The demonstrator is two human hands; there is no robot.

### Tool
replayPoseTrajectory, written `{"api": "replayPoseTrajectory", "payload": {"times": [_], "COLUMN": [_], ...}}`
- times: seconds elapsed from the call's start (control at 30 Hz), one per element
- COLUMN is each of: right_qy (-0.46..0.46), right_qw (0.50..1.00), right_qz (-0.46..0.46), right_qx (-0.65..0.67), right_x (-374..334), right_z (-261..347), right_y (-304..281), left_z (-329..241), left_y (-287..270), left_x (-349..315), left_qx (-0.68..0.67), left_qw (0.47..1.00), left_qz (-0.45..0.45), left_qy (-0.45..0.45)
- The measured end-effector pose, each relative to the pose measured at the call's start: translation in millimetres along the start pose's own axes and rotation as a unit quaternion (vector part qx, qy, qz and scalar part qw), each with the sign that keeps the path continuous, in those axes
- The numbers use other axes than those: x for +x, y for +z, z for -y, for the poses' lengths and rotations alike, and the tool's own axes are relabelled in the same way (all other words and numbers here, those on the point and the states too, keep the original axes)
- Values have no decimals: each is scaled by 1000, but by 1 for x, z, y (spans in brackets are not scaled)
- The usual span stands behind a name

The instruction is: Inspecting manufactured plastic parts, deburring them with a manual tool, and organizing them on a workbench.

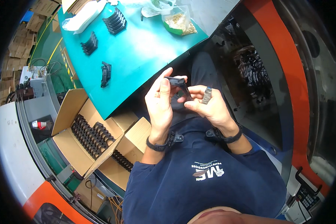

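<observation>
Between my two hands, above my lap, is a black moulded plastic part (177,81) with a flat top and a curved side. My left hand (158,102) grips its upper end, thumb on the near face and fingers behind. The fingertips of my right hand (212,108) pinch its lower right end. A grey band (207,95) wraps one finger of that hand. On the green table (138,59), a single similar black part (105,74) lies nearest, with a small group of black parts (89,44) and a larger row (115,21) farther back.
A bag of small gold-coloured pieces (179,24) rests at the table's far right, and white plastic wrapping (84,16) lies far left. An open cardboard box (72,147) with rows of black parts stands below the table at left. An orange machine frame (283,56) rises at right.
</observation>
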State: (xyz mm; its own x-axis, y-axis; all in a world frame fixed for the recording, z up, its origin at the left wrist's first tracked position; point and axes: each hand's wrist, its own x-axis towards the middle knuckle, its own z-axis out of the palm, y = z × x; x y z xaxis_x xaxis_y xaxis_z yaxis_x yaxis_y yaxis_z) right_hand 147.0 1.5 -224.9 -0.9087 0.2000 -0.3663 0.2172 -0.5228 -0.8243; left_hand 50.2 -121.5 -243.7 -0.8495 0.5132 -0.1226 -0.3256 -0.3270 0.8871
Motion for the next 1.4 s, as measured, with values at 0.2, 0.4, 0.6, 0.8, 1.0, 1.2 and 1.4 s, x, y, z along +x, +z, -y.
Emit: {"api": "replayPoseTrajectory", "payload": {"times": [0.2, 0.4, 0.6, 0.8, 1.0, 1.2, 1.4], "right_qy": [-20, -26, 0, -44, -32, -43, -147], "right_qw": [999, 999, 994, 998, 998, 999, 941], "right_qz": [-2, 13, 12, -27, -7, -14, -12], "right_qx": [-44, 30, 108, 39, 47, 23, -303], "right_x": [3, 9, 11, 11, 9, 5, 0], "right_z": [0, -2, -6, -7, -11, -12, -11], "right_y": [6, -1, -9, 0, 0, 3, 1], "left_z": [-3, 2, 3, 5, -7, -9, -17], "left_y": [0, -5, -6, -6, 1, 4, 6], "left_x": [-2, -2, -2, 0, -7, -9, -13], "left_qx": [121, 50, 67, 60, 127, 100, 153], "left_qw": [992, 999, 997, 997, 991, 995, 988], "left_qz": [28, 18, 26, 32, 26, 14, -14], "left_qy": [-26, 11, 24, 21, 33, 3, -19]}}
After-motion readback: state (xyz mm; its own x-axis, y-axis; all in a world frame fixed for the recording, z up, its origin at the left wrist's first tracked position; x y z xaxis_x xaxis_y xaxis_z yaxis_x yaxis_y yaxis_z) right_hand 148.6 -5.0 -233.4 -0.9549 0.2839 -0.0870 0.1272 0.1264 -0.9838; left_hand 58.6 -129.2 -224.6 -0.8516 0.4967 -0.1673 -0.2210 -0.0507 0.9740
